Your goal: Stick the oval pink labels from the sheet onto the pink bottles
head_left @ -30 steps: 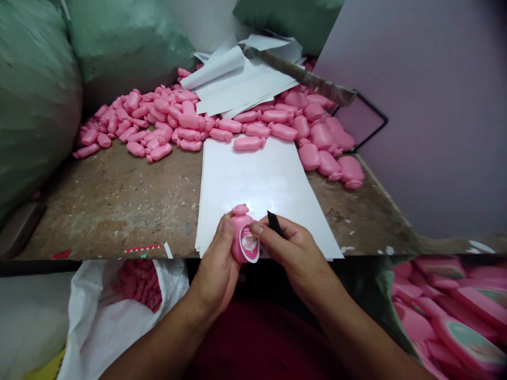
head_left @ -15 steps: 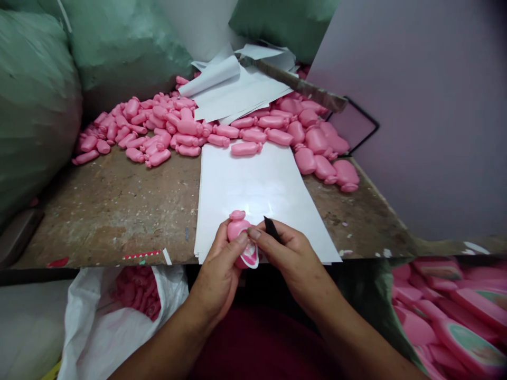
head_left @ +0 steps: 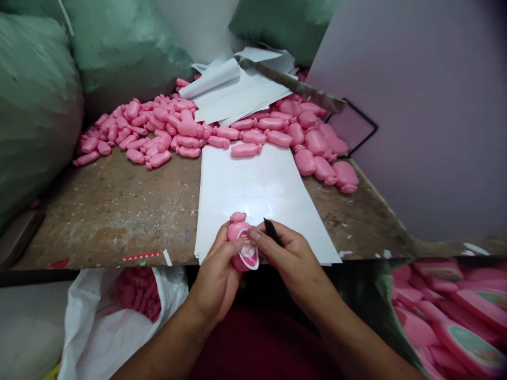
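Note:
A small pink bottle [head_left: 238,228] is gripped in my left hand [head_left: 218,266], its neck pointing away from me. On the bottle's front lies a white-edged pink label [head_left: 249,255], its lower tip reaching to the bottle's side. My right hand [head_left: 287,253] holds a dark pointed blade [head_left: 272,231] between its fingers, while its thumb and fingertip touch the upper part of the label. Both hands are over the near edge of a stack of white sheets [head_left: 245,184].
Many pink bottles [head_left: 188,125] lie piled across the back of the wooden table [head_left: 119,206]. Loose papers [head_left: 233,89] and a wooden bar [head_left: 297,84] rest on them. Below are a white sack [head_left: 99,327] and larger pink bottles [head_left: 447,316]. A dark phone-like object [head_left: 19,237] is at left.
My left thumb has shifted slightly down and left on the bottle, so more of the label shows. The right hand stays at the label with the blade.

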A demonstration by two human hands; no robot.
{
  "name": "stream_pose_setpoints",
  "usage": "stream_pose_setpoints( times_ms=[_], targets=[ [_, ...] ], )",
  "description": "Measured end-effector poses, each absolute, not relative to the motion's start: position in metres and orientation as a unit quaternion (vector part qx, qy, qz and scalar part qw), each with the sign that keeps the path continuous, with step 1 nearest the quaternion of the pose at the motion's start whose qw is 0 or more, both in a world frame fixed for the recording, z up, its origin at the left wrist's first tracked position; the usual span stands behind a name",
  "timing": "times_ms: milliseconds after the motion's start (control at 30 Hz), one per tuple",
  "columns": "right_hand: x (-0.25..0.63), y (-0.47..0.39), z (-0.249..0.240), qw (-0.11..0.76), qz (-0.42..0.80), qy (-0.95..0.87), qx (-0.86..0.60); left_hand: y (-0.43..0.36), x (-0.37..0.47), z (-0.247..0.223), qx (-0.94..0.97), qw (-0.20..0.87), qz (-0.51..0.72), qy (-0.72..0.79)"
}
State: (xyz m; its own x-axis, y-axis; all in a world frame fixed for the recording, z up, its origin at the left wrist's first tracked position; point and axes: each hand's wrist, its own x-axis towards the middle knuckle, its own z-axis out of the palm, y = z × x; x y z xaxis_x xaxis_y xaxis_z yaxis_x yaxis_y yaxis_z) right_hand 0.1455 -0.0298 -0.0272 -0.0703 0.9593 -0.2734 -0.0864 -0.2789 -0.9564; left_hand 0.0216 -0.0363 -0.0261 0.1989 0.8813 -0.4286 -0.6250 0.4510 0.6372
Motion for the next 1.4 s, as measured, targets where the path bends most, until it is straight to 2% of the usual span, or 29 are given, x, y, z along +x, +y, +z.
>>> stream_pose_setpoints(
  times_ms=[233,633,900,1200,1400],
  targets=[
    [0.1451,-0.0304,-0.0252,0.428,0.595,-0.434,-0.524,-0.0322,0.0223,-0.0251,0.092,0.771,0.508,0.373],
    [0.1479,-0.0302,-0.0258,0.416,0.583,-0.463,-0.522,-0.0289,0.0185,-0.0250,0.088,0.783,0.498,0.362],
    [0.1453,-0.0305,-0.0272,0.443,0.563,-0.474,-0.512,-0.0279,0.0189,-0.0203,0.073,0.788,0.493,0.363],
    [0.1428,-0.0330,-0.0288,0.439,0.466,-0.547,-0.539,-0.0273,0.0201,-0.0210,0.033,0.781,0.496,0.378],
    [0.1454,-0.0317,-0.0286,0.425,0.489,-0.537,-0.540,-0.0288,0.0200,-0.0217,0.053,0.785,0.508,0.350]
  ],
)
